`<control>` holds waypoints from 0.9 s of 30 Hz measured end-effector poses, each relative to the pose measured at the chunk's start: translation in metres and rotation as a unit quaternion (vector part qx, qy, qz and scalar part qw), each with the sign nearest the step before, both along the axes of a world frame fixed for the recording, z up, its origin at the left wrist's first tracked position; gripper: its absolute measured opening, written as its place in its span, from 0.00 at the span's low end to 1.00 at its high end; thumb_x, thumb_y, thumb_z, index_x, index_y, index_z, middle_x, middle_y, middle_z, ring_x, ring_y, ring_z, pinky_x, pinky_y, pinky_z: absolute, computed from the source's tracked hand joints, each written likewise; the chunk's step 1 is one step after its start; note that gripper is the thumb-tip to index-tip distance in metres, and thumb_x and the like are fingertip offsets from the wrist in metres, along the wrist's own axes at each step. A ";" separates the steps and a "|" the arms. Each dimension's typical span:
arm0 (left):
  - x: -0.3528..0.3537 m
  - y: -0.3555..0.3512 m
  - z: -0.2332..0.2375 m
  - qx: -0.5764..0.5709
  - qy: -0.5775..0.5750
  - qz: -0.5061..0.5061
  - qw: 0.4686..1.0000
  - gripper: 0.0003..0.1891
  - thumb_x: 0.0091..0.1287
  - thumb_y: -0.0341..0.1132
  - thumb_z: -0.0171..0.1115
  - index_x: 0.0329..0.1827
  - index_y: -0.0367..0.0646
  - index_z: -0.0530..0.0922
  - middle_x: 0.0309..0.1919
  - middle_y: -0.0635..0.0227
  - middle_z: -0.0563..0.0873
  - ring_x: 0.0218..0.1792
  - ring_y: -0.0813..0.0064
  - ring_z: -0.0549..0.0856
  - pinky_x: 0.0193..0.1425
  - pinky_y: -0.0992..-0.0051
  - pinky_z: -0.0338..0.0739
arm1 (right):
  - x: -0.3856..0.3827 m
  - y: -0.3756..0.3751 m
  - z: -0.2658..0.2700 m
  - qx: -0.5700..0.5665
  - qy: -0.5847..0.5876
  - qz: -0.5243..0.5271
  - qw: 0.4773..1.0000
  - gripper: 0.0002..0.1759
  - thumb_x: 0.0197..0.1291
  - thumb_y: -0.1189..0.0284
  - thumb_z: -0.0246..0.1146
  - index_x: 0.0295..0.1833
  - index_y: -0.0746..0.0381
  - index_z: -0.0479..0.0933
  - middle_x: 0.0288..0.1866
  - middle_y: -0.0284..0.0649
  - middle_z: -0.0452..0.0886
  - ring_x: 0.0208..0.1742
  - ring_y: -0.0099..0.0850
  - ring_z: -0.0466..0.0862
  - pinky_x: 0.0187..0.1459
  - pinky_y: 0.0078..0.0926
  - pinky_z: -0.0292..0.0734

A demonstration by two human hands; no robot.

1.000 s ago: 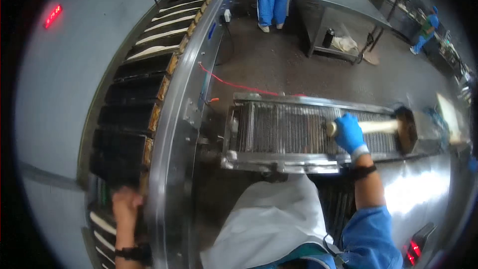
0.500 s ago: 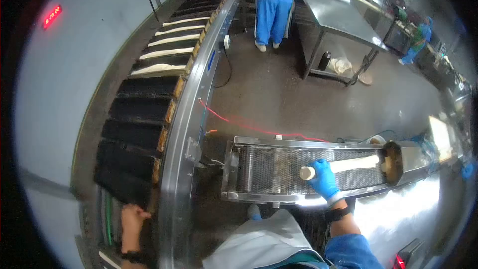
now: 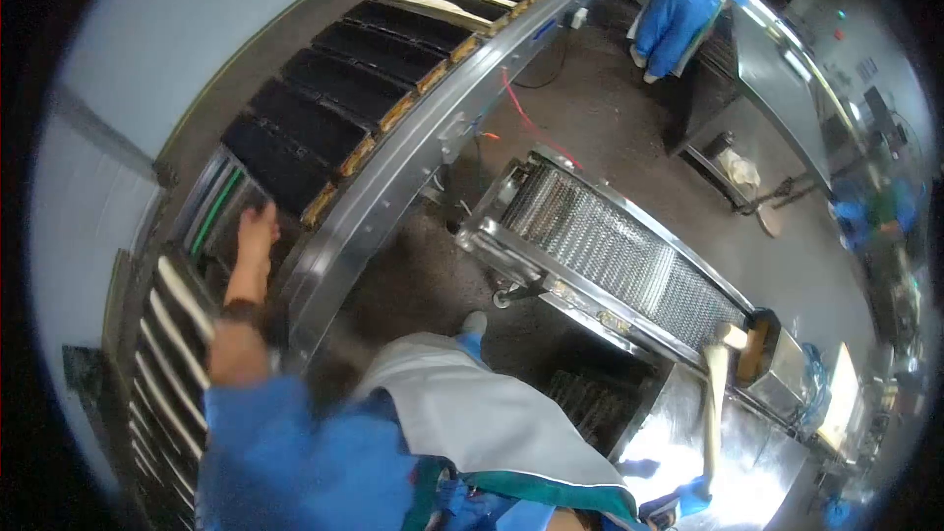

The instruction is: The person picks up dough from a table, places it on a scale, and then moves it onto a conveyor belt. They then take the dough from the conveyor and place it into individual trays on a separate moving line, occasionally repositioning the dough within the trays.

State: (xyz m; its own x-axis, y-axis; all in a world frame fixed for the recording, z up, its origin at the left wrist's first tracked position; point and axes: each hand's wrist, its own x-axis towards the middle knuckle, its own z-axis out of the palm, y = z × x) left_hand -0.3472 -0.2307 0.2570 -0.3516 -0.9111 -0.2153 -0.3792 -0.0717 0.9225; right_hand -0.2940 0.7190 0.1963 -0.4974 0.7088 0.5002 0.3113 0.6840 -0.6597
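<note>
My left hand (image 3: 258, 232), bare, has its fingers curled at the near edge of a black tray (image 3: 285, 159) on the long conveyor. How firmly they grip that edge is hard to see. Low on the right, my right hand (image 3: 694, 500) in a blue glove is closed around the lower end of a long, pale dough strip (image 3: 716, 393). The strip's far end lies by the outlet of the short mesh conveyor (image 3: 619, 241), and its length hangs over the shiny metal surface (image 3: 777, 452).
More black trays run up the conveyor, several bearing pale strips (image 3: 447, 8). Other trays with strips (image 3: 162, 354) are at lower left. A steel rail (image 3: 393, 177) edges the line. A co-worker in blue (image 3: 688, 10) stands near a metal table (image 3: 777, 79).
The view has turned, shifting the conveyors. My right hand has drawn the dough strip off the mesh toward my body. My left hand stays at the tray's edge.
</note>
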 end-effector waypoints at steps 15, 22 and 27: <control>0.046 -0.025 0.031 0.086 -0.072 -0.115 0.987 0.10 0.61 0.34 0.53 0.43 0.42 0.73 0.27 0.71 0.76 0.24 0.75 0.74 0.24 0.75 0.69 | -0.318 -0.515 0.144 -0.449 -0.173 0.619 0.621 0.16 0.63 0.67 0.56 0.54 0.62 0.76 0.43 0.33 0.79 0.41 0.23 0.76 0.45 0.21 0.71; 0.093 -0.028 0.063 0.086 -0.024 -0.034 0.995 0.16 0.56 0.26 0.51 0.49 0.45 0.72 0.25 0.71 0.76 0.13 0.80 0.67 0.11 0.81 0.58 | -0.448 -0.789 0.116 0.081 -0.207 0.680 0.699 0.21 0.50 0.65 0.57 0.48 0.66 0.79 0.47 0.56 0.80 0.50 0.50 0.80 0.53 0.41 0.74; 0.153 -0.049 0.108 0.096 -0.053 -0.032 0.993 0.20 0.56 0.25 0.51 0.54 0.41 0.71 0.40 0.66 0.80 0.34 0.72 0.80 0.33 0.74 0.75 | -0.413 -0.864 0.091 0.188 -0.284 0.686 0.643 0.11 0.47 0.73 0.59 0.36 0.61 0.83 0.40 0.51 0.83 0.42 0.47 0.83 0.45 0.41 0.79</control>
State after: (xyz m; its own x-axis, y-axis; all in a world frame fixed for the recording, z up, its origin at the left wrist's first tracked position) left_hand -0.1944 -0.2793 0.3655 -0.3741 -0.8261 -0.4214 -0.4833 -0.2141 0.8489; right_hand -0.7066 -0.1445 0.2868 -0.7035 -0.7100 -0.0312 -0.6378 0.6501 -0.4130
